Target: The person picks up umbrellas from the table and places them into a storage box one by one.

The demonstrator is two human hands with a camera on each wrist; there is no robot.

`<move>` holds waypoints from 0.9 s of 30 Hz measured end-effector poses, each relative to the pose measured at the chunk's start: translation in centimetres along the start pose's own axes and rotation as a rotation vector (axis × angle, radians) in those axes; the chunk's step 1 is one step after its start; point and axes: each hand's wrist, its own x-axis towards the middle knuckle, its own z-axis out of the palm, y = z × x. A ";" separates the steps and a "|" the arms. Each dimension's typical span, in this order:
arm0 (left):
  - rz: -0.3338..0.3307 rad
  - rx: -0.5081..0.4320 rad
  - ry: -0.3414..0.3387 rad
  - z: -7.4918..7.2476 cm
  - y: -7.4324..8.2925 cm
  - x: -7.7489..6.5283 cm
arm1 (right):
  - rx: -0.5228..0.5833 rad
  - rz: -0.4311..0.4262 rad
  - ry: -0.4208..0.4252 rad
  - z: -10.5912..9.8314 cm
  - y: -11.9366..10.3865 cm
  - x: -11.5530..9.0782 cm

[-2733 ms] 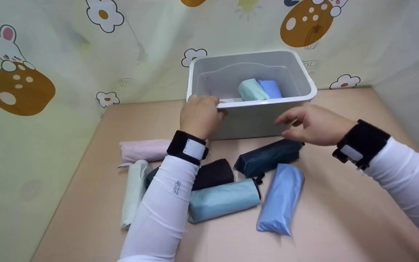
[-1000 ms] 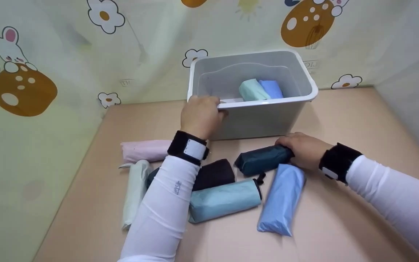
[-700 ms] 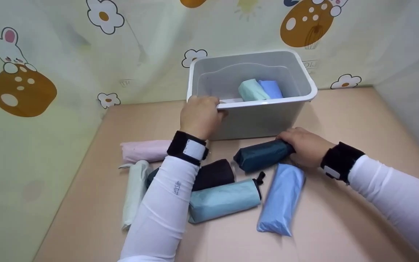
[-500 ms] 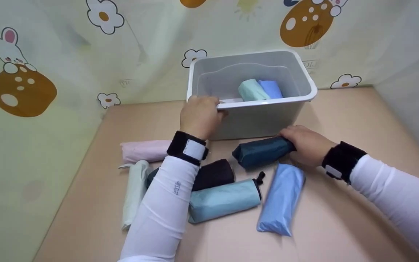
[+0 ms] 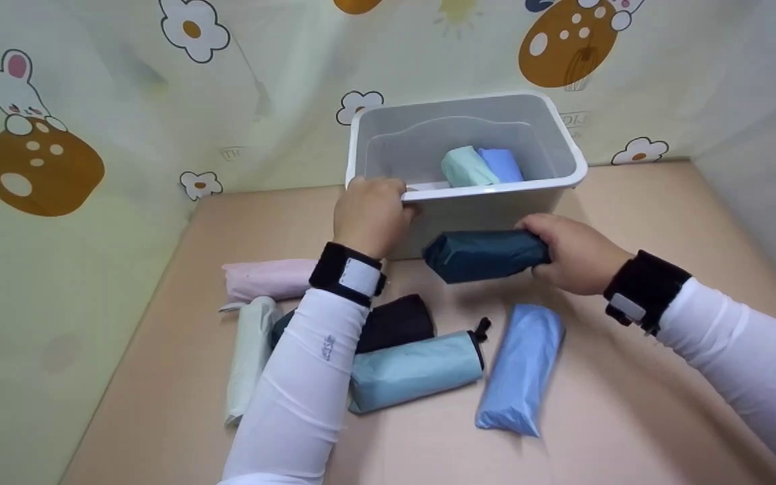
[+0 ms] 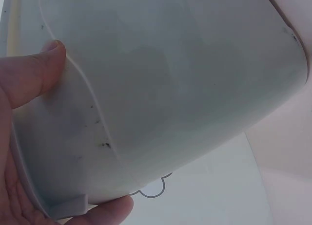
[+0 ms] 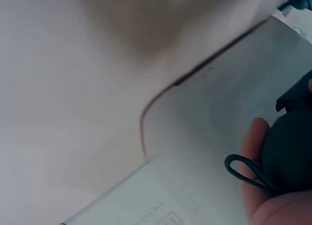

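My right hand (image 5: 580, 256) grips one end of a dark teal folded umbrella (image 5: 486, 256), raised off the table in front of the grey plastic bin (image 5: 489, 209). In the right wrist view a cord loop (image 7: 248, 174) hangs from the umbrella's end, beside my fingers. My left hand (image 5: 371, 215) holds the bin's front rim near its left corner; the left wrist view has the thumb (image 6: 34, 74) against the bin's outer wall. Inside the bin lie a mint green bundle (image 5: 470, 167) and a blue bundle (image 5: 501, 165), partly hidden by the rim.
On the table (image 5: 630, 404) lie a light blue umbrella (image 5: 521, 367), a turquoise one (image 5: 418, 370), a black one (image 5: 398, 323), a pale green one (image 5: 250, 357) and a pink one (image 5: 270, 279). My left forearm covers part of the group. A patterned curtain (image 5: 280, 101) hangs behind.
My right hand came down to the dark teal umbrella, took hold of its right end and lifted it off the table toward the bin. The left hand has stayed on the rim.
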 end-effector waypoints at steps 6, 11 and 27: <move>0.007 0.000 0.011 0.1 0.0 0.1 | 0.055 0.014 0.067 -1.0 -0.6 0.3; 0.011 -0.004 0.020 0.1 0.0 0.1 | 0.109 0.016 0.118 -1.9 -0.9 0.5; -0.031 -0.005 -0.025 -0.1 0.2 0.0 | 0.340 0.068 0.306 -5.1 -3.2 1.6</move>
